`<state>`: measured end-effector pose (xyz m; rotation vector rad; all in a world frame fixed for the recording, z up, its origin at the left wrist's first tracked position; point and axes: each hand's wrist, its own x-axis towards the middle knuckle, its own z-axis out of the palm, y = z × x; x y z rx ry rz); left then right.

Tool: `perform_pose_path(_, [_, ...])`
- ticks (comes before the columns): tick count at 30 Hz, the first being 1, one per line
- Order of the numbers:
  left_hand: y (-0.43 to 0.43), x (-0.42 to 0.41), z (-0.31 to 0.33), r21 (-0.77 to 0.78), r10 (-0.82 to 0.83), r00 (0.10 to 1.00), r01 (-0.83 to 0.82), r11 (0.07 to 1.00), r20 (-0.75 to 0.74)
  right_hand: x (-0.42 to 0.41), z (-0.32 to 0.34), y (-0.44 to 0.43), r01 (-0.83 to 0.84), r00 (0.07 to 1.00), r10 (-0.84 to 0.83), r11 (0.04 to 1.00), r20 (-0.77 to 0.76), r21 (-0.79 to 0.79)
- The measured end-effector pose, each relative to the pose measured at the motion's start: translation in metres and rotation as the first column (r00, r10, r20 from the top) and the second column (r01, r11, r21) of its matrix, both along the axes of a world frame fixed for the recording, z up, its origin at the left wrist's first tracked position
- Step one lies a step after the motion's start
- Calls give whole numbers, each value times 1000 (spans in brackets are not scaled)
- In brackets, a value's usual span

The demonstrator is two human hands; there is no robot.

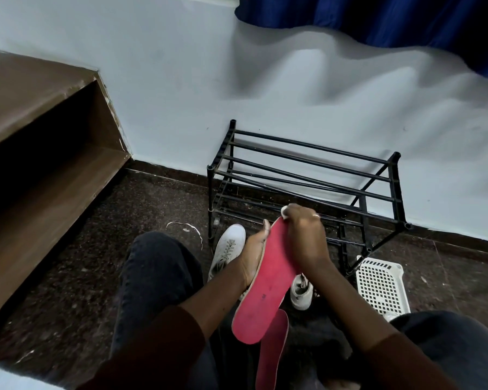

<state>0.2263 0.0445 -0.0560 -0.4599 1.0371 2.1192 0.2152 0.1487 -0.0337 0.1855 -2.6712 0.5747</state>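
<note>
Item: red insole, lower centre of frame, gripped along left edge by left hand. Right hand pinched on white wipe at toe end. Advised: firm backing, long heelward strokes, even pressure.

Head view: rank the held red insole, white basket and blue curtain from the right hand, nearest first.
1. Held red insole: touching, under the right hand, which presses a white cloth on it; the left hand grips it.
2. White basket: on the floor, to the right.
3. Blue curtain: farthest, high up.
</note>
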Motion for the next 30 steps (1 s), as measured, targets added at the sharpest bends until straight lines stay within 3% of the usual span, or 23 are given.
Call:
perform_pose_path(2, [-1,2,1,12,56,998,-56,998,0,-2,4,-2,32,999,-31,996,12,-80])
perform_pose_path(5, [-4,0,2,-3,84,996,-84,996,-19,17,-2,-13,-82,996,85,993,27,-81])
perform_pose_path(9, [-2,9,28,-91,115,977,-132,987,-177,54,-11,-19,-216,976,216,969,-12,-123])
perform_pose_path(13, [-3,11,37,-86,117,976,-134,987,-184,60,-18,-10,-280,960,280,959,-15,-48])
perform_pose_path(17, [-5,1,4,-2,115,988,-116,993,-99,30,-14,-1,-188,981,189,981,-28,47])
perform_pose_path(21, [-5,2,0,21,87,995,-86,996,-41,13,-10,-2,4,1000,-5,997,-3,-82])
perform_pose_path(27, [-9,-3,-5,63,130,991,-127,990,-45,69,-17,-24,-229,973,227,952,-32,-204])
perform_pose_path(30, [-7,0,-2,-2,97,989,-98,995,-115,82,-22,-19,-314,949,307,938,-68,-148])
